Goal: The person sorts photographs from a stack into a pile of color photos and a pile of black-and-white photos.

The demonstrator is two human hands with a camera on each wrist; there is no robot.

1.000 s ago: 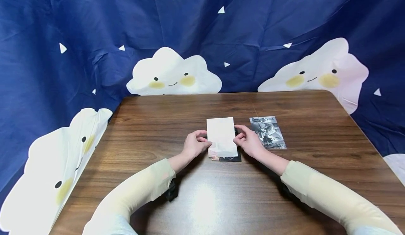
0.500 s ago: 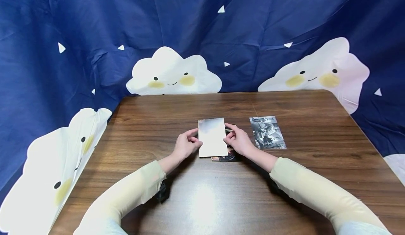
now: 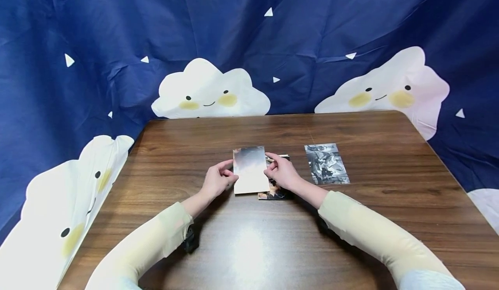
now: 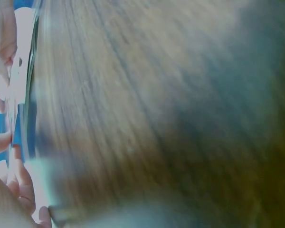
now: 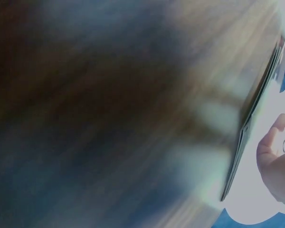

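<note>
In the head view, my left hand pinches the left edge of a glossy photo print. The right edge of that print is pinched by my right hand. Glare washes out most of its face. Partly under it and under the right hand lies a small pile of dark photo prints on the table. The right wrist view shows the pile's thin stacked edges, with the right hand above them. Seen edge-on in the left wrist view, the held print is raised off the table.
A black-and-white photo print lies flat to the right of the right hand. The brown wooden table reaches back to a dark blue curtain with cloud figures. A bright light reflection sits on the tabletop in front.
Both hands have moved left with the held print, uncovering more of the pile beneath. Glare on the print has shifted. The black-and-white print stays in place on the table.
</note>
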